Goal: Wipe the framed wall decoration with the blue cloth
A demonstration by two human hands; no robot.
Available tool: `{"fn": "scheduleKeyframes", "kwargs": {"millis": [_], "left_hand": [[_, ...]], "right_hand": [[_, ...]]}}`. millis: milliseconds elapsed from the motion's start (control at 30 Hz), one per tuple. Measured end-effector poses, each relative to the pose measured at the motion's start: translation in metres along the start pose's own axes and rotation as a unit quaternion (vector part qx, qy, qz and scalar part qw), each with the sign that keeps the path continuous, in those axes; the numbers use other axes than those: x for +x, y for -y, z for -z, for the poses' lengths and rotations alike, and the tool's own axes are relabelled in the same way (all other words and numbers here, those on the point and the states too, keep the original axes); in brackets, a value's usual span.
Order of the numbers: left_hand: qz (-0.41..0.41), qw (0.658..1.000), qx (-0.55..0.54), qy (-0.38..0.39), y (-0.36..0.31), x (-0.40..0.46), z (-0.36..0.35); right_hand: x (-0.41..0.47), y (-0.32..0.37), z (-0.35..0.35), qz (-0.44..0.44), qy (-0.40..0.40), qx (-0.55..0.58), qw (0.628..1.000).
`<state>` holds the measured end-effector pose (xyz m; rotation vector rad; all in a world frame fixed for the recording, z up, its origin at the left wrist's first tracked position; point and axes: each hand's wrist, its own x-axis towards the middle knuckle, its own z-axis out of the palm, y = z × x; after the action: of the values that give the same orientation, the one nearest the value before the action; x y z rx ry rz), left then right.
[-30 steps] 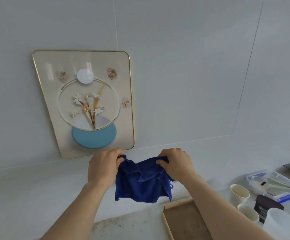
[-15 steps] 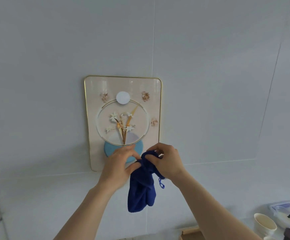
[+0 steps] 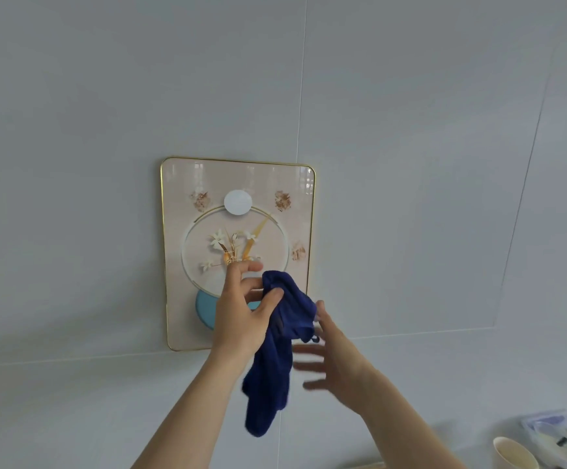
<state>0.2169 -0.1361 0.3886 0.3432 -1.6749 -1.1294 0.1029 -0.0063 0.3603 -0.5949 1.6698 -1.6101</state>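
A gold-rimmed framed decoration (image 3: 238, 204) hangs on the grey wall, showing flowers in a ring, a white disc and a light blue shape. My left hand (image 3: 241, 309) is raised in front of its lower part and pinches the top of the dark blue cloth (image 3: 275, 363), which hangs down in a bunch. My right hand (image 3: 333, 357) is just right of the cloth, fingers spread and blurred, holding nothing. The frame's lower right corner is hidden behind my hands and the cloth.
A cream paper cup (image 3: 514, 453) stands at the bottom right. Beside it is a clear plastic container (image 3: 563, 434) with utensils inside. Grey wall panels with thin seams surround the frame.
My right hand has let go of the cloth and opened. My left hand now holds it alone, higher against the frame. The view has shifted a little.
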Motion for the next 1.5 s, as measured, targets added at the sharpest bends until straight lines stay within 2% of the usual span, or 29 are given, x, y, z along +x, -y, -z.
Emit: {"fn": "scheduleKeyframes", "kwargs": {"millis": [100, 200, 300, 367, 467, 533, 600, 667, 767, 933, 1067, 1167, 1267, 1400, 1500], "left_hand": [[-0.026, 1.000, 0.002, -0.006, 0.000, 0.002, -0.009], [-0.062, 0.995, 0.072, 0.027, 0.007, -0.003, -0.017], [-0.076, 0.983, 0.149, 0.070, 0.018, -0.011, -0.021], [-0.072, 0.980, 0.160, 0.096, 0.023, -0.015, -0.021], [-0.028, 0.987, 0.095, 0.127, 0.026, -0.015, -0.019], [-0.007, 0.990, 0.072, 0.119, 0.028, -0.010, -0.016], [-0.021, 0.989, 0.114, 0.089, 0.031, -0.002, -0.012], [-0.068, 0.979, 0.186, 0.057, 0.036, 0.008, -0.007], [-0.140, 0.941, 0.305, 0.035, 0.042, 0.028, -0.004], [-0.215, 0.870, 0.445, -0.008, 0.048, 0.066, -0.010], [-0.260, 0.809, 0.525, -0.039, 0.059, 0.096, -0.013], [-0.270, 0.786, 0.552, -0.073, 0.070, 0.111, -0.013], [-0.275, 0.782, 0.551, -0.093, 0.084, 0.122, -0.013], [-0.306, 0.778, 0.539, -0.103, 0.103, 0.132, -0.012], [-0.321, 0.770, 0.538, -0.120, 0.115, 0.138, -0.014]], "right_hand": [[0.007, -0.013, 0.000, -0.054, 0.065, 0.130, 0.988], [0.010, -0.011, -0.006, -0.026, 0.086, 0.263, 0.961], [0.013, 0.000, -0.006, 0.027, 0.093, 0.299, 0.949], [0.017, 0.005, -0.004, 0.073, 0.072, 0.256, 0.961], [0.030, 0.006, 0.004, 0.119, 0.009, 0.193, 0.974], [0.035, 0.015, 0.006, 0.149, -0.045, 0.175, 0.972], [0.039, 0.031, 0.007, 0.200, -0.127, 0.116, 0.965], [0.045, 0.048, 0.009, 0.275, -0.199, 0.038, 0.940], [0.059, 0.069, 0.011, 0.375, -0.259, -0.061, 0.888], [0.091, 0.090, 0.004, 0.512, -0.295, -0.202, 0.781], [0.116, 0.099, -0.004, 0.567, -0.312, -0.283, 0.708], [0.133, 0.101, -0.010, 0.581, -0.296, -0.333, 0.681], [0.148, 0.098, -0.014, 0.587, -0.287, -0.373, 0.658], [0.165, 0.091, -0.013, 0.591, -0.299, -0.374, 0.649], [0.176, 0.085, -0.014, 0.616, -0.303, -0.367, 0.628]]}}
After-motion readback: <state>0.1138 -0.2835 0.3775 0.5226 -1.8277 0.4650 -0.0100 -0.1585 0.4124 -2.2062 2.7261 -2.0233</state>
